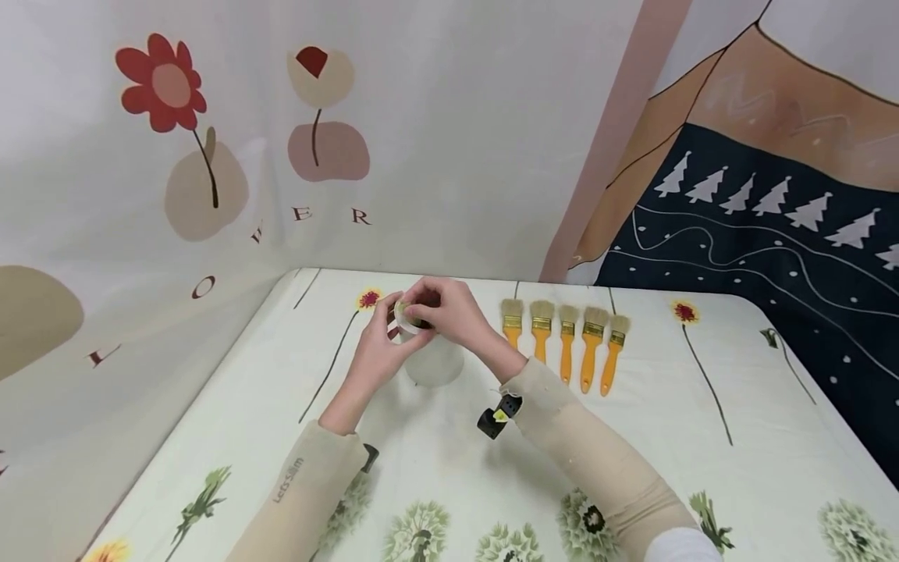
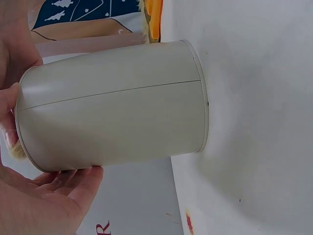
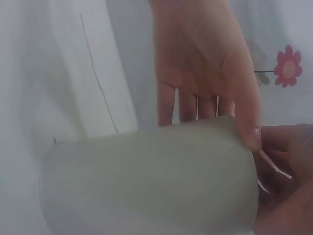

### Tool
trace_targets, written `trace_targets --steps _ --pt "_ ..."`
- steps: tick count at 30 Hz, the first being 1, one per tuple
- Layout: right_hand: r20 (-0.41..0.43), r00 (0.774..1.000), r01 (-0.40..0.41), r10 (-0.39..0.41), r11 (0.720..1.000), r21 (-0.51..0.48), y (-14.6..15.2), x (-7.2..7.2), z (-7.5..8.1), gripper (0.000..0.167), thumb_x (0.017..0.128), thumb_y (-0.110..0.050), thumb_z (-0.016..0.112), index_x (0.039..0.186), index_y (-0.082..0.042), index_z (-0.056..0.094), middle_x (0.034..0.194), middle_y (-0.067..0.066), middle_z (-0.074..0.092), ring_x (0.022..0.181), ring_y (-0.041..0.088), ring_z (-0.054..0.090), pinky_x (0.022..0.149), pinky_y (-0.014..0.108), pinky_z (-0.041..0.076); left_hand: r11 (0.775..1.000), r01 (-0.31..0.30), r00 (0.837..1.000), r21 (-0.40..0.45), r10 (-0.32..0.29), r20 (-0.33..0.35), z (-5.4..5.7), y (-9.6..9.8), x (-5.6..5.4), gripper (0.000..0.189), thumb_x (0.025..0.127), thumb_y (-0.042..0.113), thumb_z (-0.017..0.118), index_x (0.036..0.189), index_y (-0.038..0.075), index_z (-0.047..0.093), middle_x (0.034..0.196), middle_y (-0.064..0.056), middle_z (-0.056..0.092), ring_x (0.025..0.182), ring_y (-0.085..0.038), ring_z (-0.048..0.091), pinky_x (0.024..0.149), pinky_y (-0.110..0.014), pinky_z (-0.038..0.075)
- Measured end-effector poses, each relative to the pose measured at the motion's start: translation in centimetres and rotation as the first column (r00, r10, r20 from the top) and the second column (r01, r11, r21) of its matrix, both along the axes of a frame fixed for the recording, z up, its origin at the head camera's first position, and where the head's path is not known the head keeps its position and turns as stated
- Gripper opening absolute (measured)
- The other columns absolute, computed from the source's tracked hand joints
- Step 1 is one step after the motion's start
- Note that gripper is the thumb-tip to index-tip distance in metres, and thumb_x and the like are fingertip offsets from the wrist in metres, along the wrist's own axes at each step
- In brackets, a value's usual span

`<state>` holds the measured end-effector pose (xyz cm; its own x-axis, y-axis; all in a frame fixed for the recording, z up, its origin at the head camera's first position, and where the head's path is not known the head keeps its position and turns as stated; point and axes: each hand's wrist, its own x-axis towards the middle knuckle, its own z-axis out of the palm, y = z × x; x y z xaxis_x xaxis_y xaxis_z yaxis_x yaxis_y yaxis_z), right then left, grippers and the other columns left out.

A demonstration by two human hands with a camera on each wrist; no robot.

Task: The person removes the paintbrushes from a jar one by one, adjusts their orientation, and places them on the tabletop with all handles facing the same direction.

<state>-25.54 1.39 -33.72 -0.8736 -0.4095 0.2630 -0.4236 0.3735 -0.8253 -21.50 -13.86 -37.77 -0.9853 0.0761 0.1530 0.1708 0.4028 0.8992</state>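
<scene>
A pale cylindrical canister (image 1: 435, 365), with a thin rim and a straight seam down its side, stands in the middle of the table. My left hand (image 1: 379, 347) grips it near the mouth, thumb on one side and fingers on the other. Over the opening, my right hand (image 1: 449, 312) has its thumb and fingers bent at the rim. Tan bristles of a paintbrush (image 2: 18, 151) show beside those fingertips in the left wrist view; the rest of that brush is hidden. The right wrist view shows the canister (image 3: 151, 181) and my left thumb at its rim.
Several paintbrushes (image 1: 593, 343) with orange handles lie in a row to the right of the canister, bristles pointing away. They rest on a white flower-printed tablecloth (image 1: 653, 421). Printed curtains (image 1: 456, 140) hang close behind the table. Wrist cameras (image 1: 500, 415) are strapped under both sleeves.
</scene>
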Motion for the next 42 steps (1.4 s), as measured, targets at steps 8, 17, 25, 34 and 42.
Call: trace_targets --steps 8,17,25,34,42 --pt "-0.051 0.998 0.032 -0.037 0.995 -0.099 1.1 0.0 0.9 0.009 0.091 -0.013 0.073 0.097 -0.007 0.071 0.110 0.008 0.074 0.096 0.020 0.072 0.082 0.028 0.061 1.000 0.003 1.000 -0.012 -0.003 0.009 -0.2 0.0 -0.1 0.085 0.087 0.028 0.078 0.154 0.010 0.027 0.155 -0.013 0.039 0.144 -0.032 0.041 0.120 -0.048 0.039" --pt "-0.130 0.986 0.061 -0.103 0.954 -0.295 3.5 -0.4 4.2 0.013 0.093 -0.011 0.070 0.100 -0.001 0.068 0.096 0.015 0.072 0.086 0.026 0.069 0.080 0.031 0.062 1.000 -0.019 1.000 -0.002 0.019 0.021 0.2 0.1 -0.3 0.088 0.086 0.026 0.079 0.154 0.008 0.027 0.154 -0.014 0.039 0.143 -0.033 0.042 0.119 -0.046 0.040" --pt "-0.253 0.950 0.050 -0.184 0.887 -0.459 7.1 -0.2 7.4 0.015 0.091 -0.004 0.070 0.100 0.006 0.064 0.086 -0.008 0.067 0.077 0.007 0.064 0.075 0.024 0.062 1.000 -0.022 0.999 0.009 0.021 0.026 0.0 0.2 -0.3 0.086 0.086 0.022 0.078 0.153 0.007 0.028 0.152 -0.014 0.041 0.143 -0.033 0.041 0.121 -0.046 0.038" --pt "-0.222 0.939 0.099 -0.263 0.826 -0.556 12.6 -0.4 9.3 0.013 0.090 -0.003 0.071 0.092 -0.016 0.067 0.086 -0.006 0.070 0.076 0.008 0.066 0.074 0.020 0.062 0.999 -0.026 1.000 0.020 0.026 0.007 0.0 0.3 -0.5 0.086 0.085 0.022 0.079 0.153 0.007 0.029 0.152 -0.015 0.041 0.143 -0.034 0.042 0.121 -0.046 0.039" --pt "-0.104 0.916 0.284 -0.387 0.810 -0.514 18.5 -0.3 8.3 0.009 0.090 -0.006 0.072 0.095 -0.012 0.070 0.087 -0.011 0.072 0.080 0.006 0.067 0.073 0.013 0.060 1.000 -0.022 1.000 0.021 0.022 0.009 -0.1 0.2 -0.4 0.085 0.086 0.020 0.078 0.153 0.005 0.028 0.153 -0.016 0.041 0.144 -0.035 0.040 0.121 -0.047 0.038"
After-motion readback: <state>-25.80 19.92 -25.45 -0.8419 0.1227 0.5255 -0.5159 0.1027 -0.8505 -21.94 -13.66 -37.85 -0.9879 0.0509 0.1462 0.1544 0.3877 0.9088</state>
